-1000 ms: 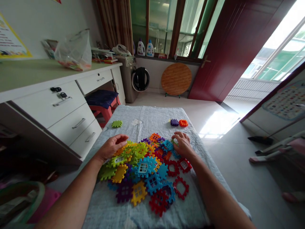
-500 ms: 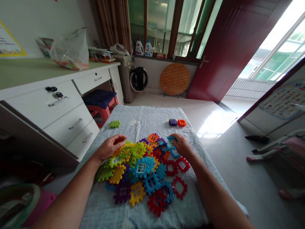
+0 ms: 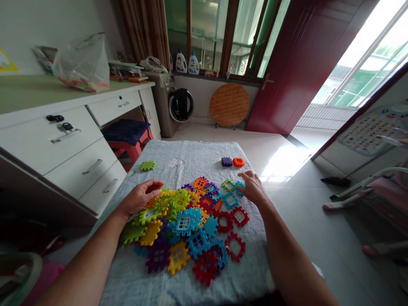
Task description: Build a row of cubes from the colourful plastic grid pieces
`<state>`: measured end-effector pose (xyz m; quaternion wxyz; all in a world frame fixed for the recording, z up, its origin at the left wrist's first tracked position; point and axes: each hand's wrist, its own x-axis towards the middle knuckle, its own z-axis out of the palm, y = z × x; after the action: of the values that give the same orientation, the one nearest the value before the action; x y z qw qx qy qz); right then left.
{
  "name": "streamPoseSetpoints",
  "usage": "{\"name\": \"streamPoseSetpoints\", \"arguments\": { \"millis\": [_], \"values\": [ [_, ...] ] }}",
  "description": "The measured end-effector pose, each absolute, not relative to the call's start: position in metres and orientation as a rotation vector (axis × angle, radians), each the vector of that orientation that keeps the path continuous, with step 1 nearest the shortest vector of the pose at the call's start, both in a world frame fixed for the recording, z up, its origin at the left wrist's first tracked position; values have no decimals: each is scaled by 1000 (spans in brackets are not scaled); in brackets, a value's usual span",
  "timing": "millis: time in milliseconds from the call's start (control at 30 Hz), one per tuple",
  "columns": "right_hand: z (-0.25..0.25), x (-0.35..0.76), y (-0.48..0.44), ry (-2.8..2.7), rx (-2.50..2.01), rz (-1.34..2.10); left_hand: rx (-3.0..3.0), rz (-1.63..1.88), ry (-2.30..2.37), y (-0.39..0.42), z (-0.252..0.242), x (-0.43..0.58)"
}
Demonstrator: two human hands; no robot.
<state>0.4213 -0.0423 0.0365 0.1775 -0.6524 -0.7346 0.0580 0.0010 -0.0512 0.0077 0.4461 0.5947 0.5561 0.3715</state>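
A heap of colourful interlocking plastic building pieces (image 3: 180, 202) lies on the cloth-covered table (image 3: 178, 157). My left hand (image 3: 142, 197) rests at the heap's left edge beside the lime-green pieces, its fingers curved and apart, holding nothing I can see. My right hand (image 3: 253, 187) hovers at the right side, index finger stretched out and apart from the thumb. A small blue piece (image 3: 239, 187) lies by its thumb, partly covered. Left of that are a light-green frame (image 3: 228, 185) and a blue window piece (image 3: 230, 200). Red frames (image 3: 235, 247) lie nearer me.
Farther back on the cloth sit a green stack (image 3: 148, 165), a purple stack (image 3: 226, 161) and an orange stack (image 3: 239, 162). A white desk (image 3: 76, 140) stands left, with a red stool (image 3: 127, 140) beneath. Behind are a washing machine (image 3: 167, 104) and a round board (image 3: 229, 104).
My right hand has moved right and its fingers have spread. The blue piece has shifted right too, and the light-green frame now shows. My left hand has barely moved. The view has turned slightly.
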Motion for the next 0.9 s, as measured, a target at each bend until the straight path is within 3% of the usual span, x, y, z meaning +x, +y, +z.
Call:
{"name": "streamPoseSetpoints", "arguments": {
  "millis": [67,233,467,900],
  "values": [
    [43,419,-47,-2155,-1805,162,1465,919,1380,-51,7,1],
    [53,403,-65,-2548,-1542,567,1457,938,1379,-50,4,0],
    [51,382,-75,-2613,-1654,362,1444,959,1380,-50,3,0],
    [51,387,-73,-2637,-1537,441,1456,989,1386,-50,1,0]
  ]
}}
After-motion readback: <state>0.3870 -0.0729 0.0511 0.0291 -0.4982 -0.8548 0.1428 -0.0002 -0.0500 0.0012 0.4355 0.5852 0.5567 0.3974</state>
